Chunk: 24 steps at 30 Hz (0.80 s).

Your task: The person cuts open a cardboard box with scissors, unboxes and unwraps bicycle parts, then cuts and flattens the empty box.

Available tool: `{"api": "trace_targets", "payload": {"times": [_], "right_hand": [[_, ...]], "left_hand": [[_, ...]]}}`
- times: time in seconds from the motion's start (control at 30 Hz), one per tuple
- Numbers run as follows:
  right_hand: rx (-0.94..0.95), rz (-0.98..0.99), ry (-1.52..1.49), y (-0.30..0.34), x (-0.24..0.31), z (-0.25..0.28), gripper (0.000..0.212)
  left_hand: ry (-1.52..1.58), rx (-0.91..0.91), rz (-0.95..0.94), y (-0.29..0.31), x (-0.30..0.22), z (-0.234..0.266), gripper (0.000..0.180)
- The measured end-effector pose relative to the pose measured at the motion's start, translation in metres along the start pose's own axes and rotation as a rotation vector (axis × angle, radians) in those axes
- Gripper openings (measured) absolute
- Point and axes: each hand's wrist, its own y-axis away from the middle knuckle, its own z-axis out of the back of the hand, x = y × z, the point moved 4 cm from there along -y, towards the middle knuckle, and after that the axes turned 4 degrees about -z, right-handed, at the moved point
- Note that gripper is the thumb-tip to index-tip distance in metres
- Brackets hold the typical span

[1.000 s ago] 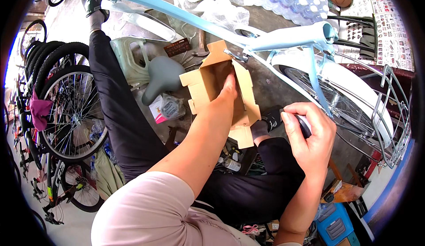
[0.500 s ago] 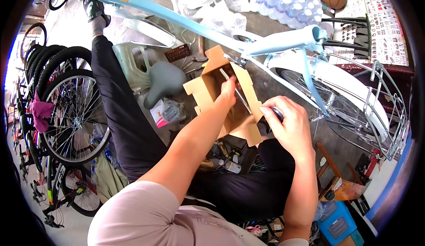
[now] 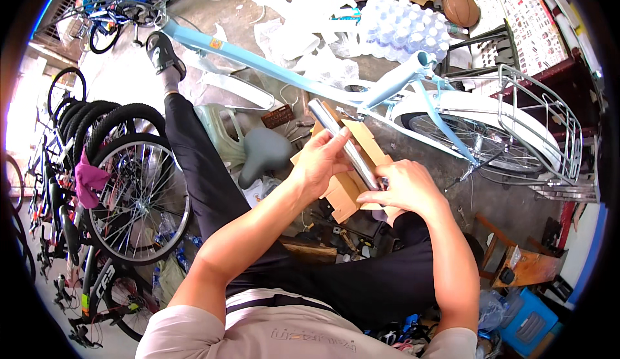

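My left hand [image 3: 321, 163] is closed round a shiny silver seat post [image 3: 330, 122], a plain metal tube held slantwise above an open cardboard box [image 3: 342, 199]. At the tube's lower end is my right hand [image 3: 413, 188], its fingers bent round a small dark part that is mostly hidden; its thumb lies by the tube's end. Below the tube, the box stands between my legs with its flaps spread. A grey saddle [image 3: 266, 153] lies left of the box. Beyond it stretches a light blue bicycle frame [image 3: 278, 69] with a white-fendered rear wheel.
Bicycles with black tyres [image 3: 139, 197] stand at the left. A greenish plastic jug [image 3: 219, 129] lies by the saddle. Farther off are white wrapping [image 3: 310, 23], packed water bottles [image 3: 403, 26] and a basketball [image 3: 461, 9]. A blue plastic case [image 3: 526, 320] sits at the lower right.
My left hand has come up out of the box with the seat post. My right hand has moved left and down to the post's lower end. The view has shifted.
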Motion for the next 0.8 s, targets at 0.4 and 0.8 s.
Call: {"api": "trace_targets", "payload": {"times": [0.4,0.8], "right_hand": [[-0.182,0.028,-0.184,-0.001,0.013,0.006,0.041],[-0.21,-0.016,-0.258,0.006,0.014,0.03,0.037]], "left_hand": [[-0.638,-0.796,-0.038,-0.012,0.104,0.128,0.086],[-0.769,-0.744,0.389,-0.049,0.194,0.107,0.083]]}}
